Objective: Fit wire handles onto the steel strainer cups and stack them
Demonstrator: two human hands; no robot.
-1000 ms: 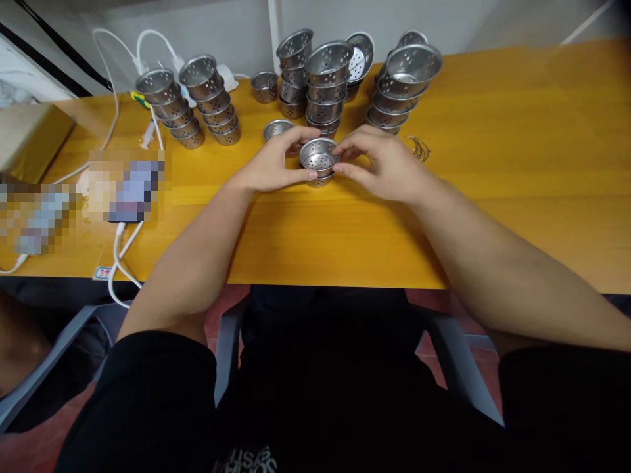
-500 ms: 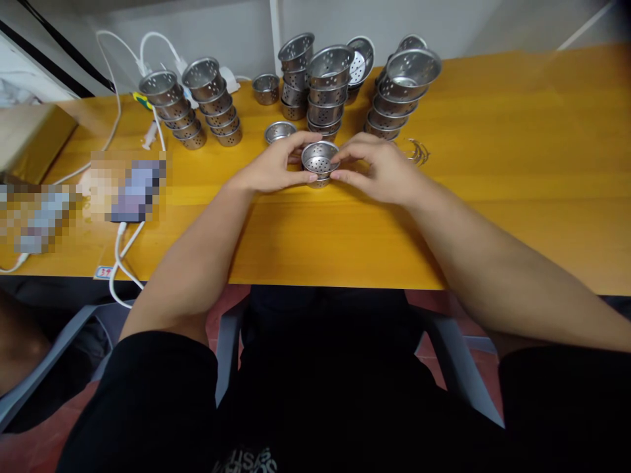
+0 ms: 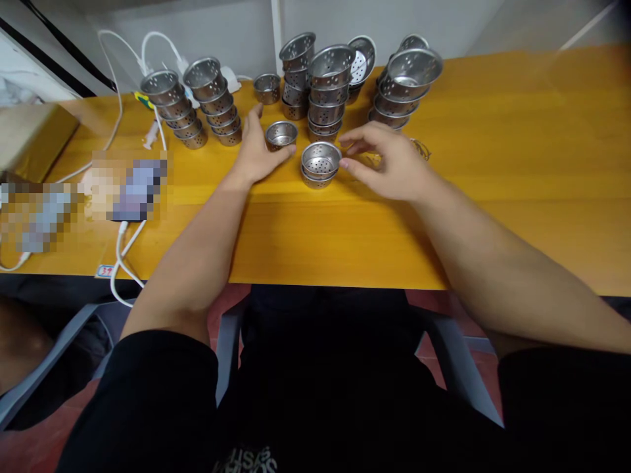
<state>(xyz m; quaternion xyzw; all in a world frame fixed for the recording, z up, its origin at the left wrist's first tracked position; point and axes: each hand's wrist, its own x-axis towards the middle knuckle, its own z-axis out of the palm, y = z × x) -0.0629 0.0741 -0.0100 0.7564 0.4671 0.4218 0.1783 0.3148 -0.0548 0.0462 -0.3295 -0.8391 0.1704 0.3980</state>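
Note:
Two nested perforated metal strainer cups (image 3: 320, 164) stand on the table in front of me, one sitting in the other. My right hand (image 3: 387, 161) is just right of them, thumb and fingers apart, holding nothing. A single strainer cup (image 3: 281, 136) stands a little behind and to the left. My left hand (image 3: 259, 151) is beside that cup, fingers spread, its thumb in front of the cup's left side; whether it touches the metal I cannot tell. Some thin curved metal pieces (image 3: 420, 150) lie partly hidden behind my right hand.
Tall stacks of strainer cups stand at the back: a left stack (image 3: 177, 112), a middle stack (image 3: 328, 92) and a right stack (image 3: 404, 82). A blurred phone (image 3: 138, 190) with a white cable (image 3: 118, 253) lies left, near a cardboard box (image 3: 37, 138). Another person's arm shows at far left.
Both hands have let go of the nested strainer cups. My left hand has moved left and back to the single cup; my right hand has drawn slightly right. The nested cups stay put.

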